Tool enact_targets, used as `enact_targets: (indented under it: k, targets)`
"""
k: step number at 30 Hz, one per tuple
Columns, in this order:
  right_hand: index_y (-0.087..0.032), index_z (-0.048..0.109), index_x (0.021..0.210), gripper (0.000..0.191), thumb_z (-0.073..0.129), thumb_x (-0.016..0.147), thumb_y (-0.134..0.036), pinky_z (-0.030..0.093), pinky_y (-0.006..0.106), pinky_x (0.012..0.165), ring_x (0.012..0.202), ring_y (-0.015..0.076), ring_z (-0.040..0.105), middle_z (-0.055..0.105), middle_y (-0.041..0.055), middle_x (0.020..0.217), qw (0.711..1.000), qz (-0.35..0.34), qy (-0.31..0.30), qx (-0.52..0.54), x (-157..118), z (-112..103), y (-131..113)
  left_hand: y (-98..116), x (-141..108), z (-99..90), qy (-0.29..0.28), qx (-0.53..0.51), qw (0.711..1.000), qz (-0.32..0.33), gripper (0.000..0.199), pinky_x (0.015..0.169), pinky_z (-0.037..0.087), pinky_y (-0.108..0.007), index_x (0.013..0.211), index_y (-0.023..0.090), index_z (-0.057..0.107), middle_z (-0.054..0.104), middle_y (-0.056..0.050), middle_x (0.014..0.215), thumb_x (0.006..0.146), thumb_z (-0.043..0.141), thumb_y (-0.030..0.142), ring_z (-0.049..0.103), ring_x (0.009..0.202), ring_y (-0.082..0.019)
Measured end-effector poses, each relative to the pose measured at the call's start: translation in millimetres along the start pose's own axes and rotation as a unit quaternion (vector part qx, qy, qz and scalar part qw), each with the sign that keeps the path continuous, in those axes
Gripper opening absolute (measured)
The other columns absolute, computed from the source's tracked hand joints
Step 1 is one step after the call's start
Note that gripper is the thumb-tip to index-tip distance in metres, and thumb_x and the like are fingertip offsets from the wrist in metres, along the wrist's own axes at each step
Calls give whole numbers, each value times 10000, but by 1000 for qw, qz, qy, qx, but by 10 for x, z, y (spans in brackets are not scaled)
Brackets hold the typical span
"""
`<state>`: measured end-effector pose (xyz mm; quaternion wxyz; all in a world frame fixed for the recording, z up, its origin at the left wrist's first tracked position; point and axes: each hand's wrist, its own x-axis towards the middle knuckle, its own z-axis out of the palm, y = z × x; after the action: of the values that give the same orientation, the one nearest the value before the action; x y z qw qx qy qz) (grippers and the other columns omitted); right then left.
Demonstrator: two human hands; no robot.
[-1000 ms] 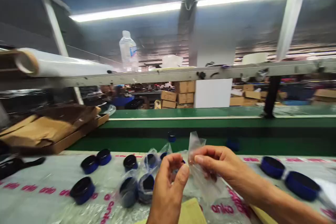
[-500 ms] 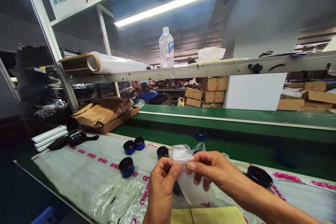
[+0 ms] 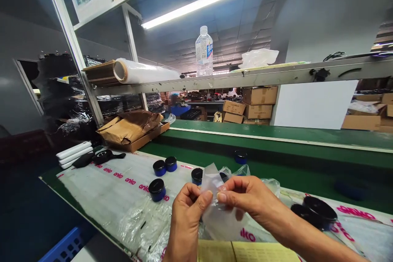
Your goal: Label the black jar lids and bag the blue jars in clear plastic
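Note:
Between my two hands is a small translucent plastic bag (image 3: 216, 217), held up above the table. My left hand (image 3: 188, 213) pinches its left edge between thumb and fingers. On the other side, my right hand (image 3: 245, 196) pinches the bag near its upper right edge. Behind the hands stands a round black-and-blue container (image 3: 197, 176), partly covered by the bag. More crumpled clear plastic (image 3: 244, 170) lies just beyond my right hand. Below the bag is a yellow printed sheet (image 3: 251, 251), cut off by the lower edge of the view.
Several black-and-blue containers (image 3: 157, 190) stand on the plastic-covered table (image 3: 113, 204). Larger dark round pieces (image 3: 319, 208) sit right of my right arm. A cardboard tray with brown paper (image 3: 132, 129) is at back left. Above runs a shelf with a bottle (image 3: 204, 53) and a film roll (image 3: 144, 71).
The view has turned slightly left, so the scene sits farther right. The bag's upper part now stands up in a point between my hands; both hands keep their pinch.

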<state>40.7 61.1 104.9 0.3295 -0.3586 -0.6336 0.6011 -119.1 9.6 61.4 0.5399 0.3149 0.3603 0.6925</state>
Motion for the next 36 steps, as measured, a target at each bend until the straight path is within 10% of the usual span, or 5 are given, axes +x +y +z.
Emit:
enact_targets:
  k: [19, 29, 36]
  targets:
    - [-154, 669, 748, 327, 794, 726, -456, 436, 221, 512, 546, 121, 544, 651, 26, 673, 998, -10, -49, 36, 61, 57, -2, 48, -13, -48, -5, -16, 1000, -7, 522, 626, 505, -252, 1022, 194, 511, 703, -42, 868, 688, 878, 358, 678, 700, -176]
    - [-146, 711, 867, 220, 748, 754, -331, 302, 188, 554, 594, 86, 435, 567, -18, 681, 983, 43, -140, 114, 97, 27, -197, 18, 19, -92, -52, -14, 999, 2, 622, 1135, 348, -416, 1323, 213, 595, 591, -99, 1380, 876, 584, 646, 476, 1339, -308]
    - [-146, 746, 895, 269, 792, 791, -390, 355, 195, 642, 688, 106, 500, 625, 2, 736, 994, 6, -84, 63, 176, -143, -276, 134, -64, 8, -109, -15, 994, -26, 341, 745, 513, -278, 977, 154, 694, 715, -75, 867, 832, 741, 459, 660, 779, -182]
